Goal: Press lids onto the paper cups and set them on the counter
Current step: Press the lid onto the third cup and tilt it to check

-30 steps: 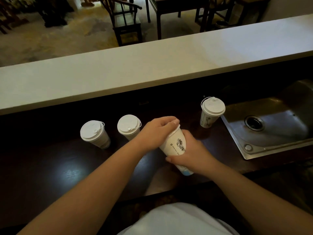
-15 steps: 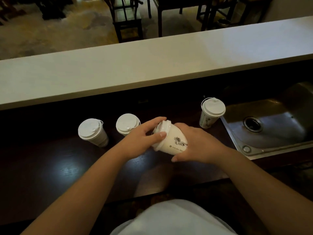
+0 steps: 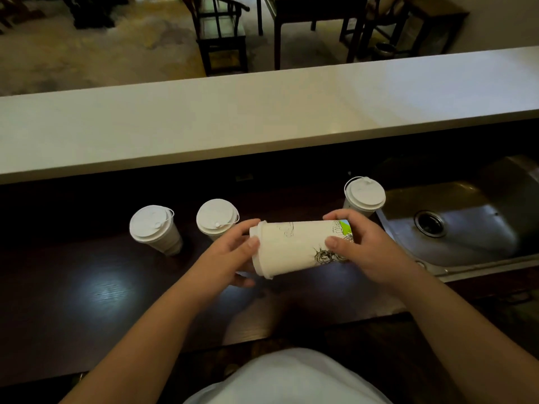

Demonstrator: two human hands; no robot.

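Note:
A white paper cup (image 3: 294,247) with a printed drawing lies sideways between my hands above the dark counter (image 3: 102,287), its white lid end pointing left. My left hand (image 3: 230,255) cups the lid end, thumb on the rim. My right hand (image 3: 364,246) grips the cup's base. Three lidded cups stand on the counter: one at the left (image 3: 153,228), one beside it (image 3: 216,217), partly behind my left hand, and one by the sink (image 3: 364,196).
A steel sink (image 3: 455,225) is sunk into the counter at the right. A raised white bar top (image 3: 233,118) runs across behind the cups. Dark chairs and a table stand on the floor beyond it.
The cup went from nearly upright under my left palm to lying on its side, lid end to the left. My right hand shifted to the base, my left hand to the lid.

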